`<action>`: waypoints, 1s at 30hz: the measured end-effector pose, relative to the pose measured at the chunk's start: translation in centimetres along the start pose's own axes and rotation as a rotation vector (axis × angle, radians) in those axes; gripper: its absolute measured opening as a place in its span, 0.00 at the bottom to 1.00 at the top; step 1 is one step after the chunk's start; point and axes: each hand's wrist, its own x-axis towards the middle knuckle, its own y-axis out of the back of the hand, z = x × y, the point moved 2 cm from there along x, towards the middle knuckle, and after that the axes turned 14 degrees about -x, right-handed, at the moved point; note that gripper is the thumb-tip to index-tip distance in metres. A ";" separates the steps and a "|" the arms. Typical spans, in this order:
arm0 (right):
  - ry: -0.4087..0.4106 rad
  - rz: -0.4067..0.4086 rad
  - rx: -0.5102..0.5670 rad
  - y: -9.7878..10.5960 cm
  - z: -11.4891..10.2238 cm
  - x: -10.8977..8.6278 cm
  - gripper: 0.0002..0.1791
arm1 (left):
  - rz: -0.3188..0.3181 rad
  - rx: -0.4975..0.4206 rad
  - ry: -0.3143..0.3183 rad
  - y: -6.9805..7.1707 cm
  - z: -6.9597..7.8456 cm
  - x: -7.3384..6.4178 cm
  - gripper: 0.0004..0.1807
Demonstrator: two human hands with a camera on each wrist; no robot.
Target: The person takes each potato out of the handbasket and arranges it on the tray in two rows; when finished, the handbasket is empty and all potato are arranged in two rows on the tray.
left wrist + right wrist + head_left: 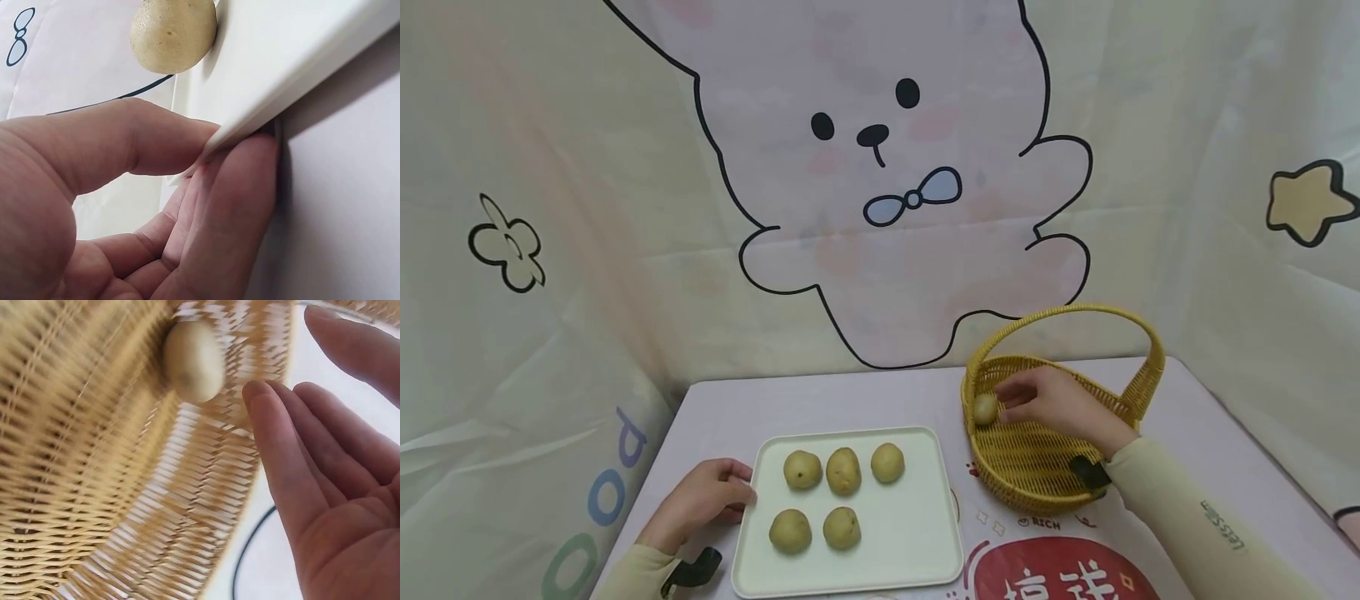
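My left hand point(706, 498) is at the left edge of a white rectangular tray point(910, 533). In the left wrist view the thumb and a finger pinch the tray's rim. Several small round potatoes point(843, 472) lie on the tray in two rows. My right hand point(1060, 406) reaches under the handle of a yellow wicker basket point(1026, 487), and its fingers are apart from a single potato point(195, 361) at the basket's left side. The right wrist view shows the fingers extended and holding nothing; the potato is blurred there.
The table point(722, 412) has a pale cover with a red printed patch point(1060, 571) at the front. The basket's tall handle point(1150, 367) arches over the right forearm. A printed cloth backdrop point(880, 275) hangs behind the table.
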 end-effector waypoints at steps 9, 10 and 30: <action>0.005 -0.083 0.011 -1.0 2.0 3.0 0.26 | -0.030 0.002 -0.009 0.1 0.0 -0.3 0.17; 0.014 -0.088 0.012 -1.0 2.1 3.3 0.26 | -0.035 0.003 -0.012 0.1 0.0 -0.3 0.17; 0.029 -0.104 -0.009 -2.9 3.5 5.7 0.22 | 0.014 -0.003 0.015 0.0 -0.1 0.0 0.17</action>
